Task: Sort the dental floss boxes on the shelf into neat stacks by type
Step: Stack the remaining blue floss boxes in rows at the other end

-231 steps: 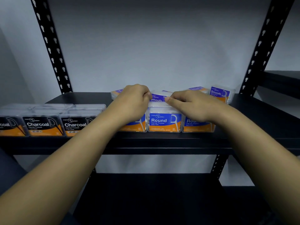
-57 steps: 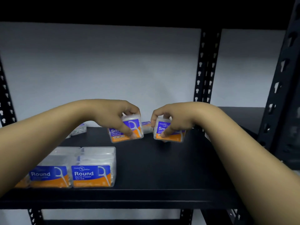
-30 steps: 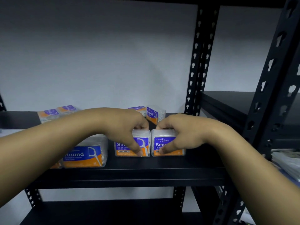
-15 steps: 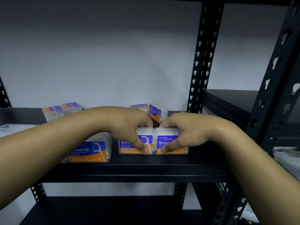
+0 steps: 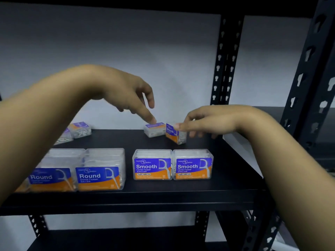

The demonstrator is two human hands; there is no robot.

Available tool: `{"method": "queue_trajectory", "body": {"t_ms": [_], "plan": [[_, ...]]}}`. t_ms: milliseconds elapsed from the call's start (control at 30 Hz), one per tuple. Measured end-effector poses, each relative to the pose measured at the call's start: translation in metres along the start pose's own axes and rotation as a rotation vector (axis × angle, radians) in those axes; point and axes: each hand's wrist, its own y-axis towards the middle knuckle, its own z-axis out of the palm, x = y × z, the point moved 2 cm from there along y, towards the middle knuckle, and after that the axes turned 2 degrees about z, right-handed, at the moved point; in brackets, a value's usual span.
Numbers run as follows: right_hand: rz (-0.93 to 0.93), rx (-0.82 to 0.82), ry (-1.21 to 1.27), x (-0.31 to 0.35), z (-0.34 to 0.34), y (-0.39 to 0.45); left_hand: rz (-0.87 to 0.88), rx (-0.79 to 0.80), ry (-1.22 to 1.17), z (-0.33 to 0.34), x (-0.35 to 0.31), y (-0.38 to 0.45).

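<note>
Two "Smooth" floss boxes [image 5: 152, 164] [image 5: 193, 164] stand side by side near the front edge of the black shelf [image 5: 163, 192], with nothing touching them. Left of them stand "Round" boxes [image 5: 99, 171] [image 5: 50, 175]. Near the back wall a box lies flat [image 5: 155, 130], and an upright "Smooth" box [image 5: 175, 134] stands beside it. My left hand [image 5: 130, 95] reaches down with straight fingers, one fingertip touching the flat box. My right hand [image 5: 204, 122] has its thumb on the upright box's top and its fingers curled behind it.
Two more floss boxes [image 5: 81, 129] [image 5: 63, 137] lie at the back left of the shelf. Black perforated uprights [image 5: 224, 69] [image 5: 311, 69] frame the right side. A second shelf unit [image 5: 324, 134] adjoins on the right, and a lower shelf [image 5: 117, 240] is below.
Both hands have let go of the two front "Smooth" boxes, now side by side at the shelf front, and have reached back to the two boxes near the wall.
</note>
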Motion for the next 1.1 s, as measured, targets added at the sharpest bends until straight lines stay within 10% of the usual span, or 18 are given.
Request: {"method": "queue_trajectory", "body": {"t_ms": [1100], "plan": [[0.125, -0.064, -0.179, -0.025, 0.025, 0.164, -0.202, 0.090, 0.100, 0.080, 0.063, 0.191]]}}
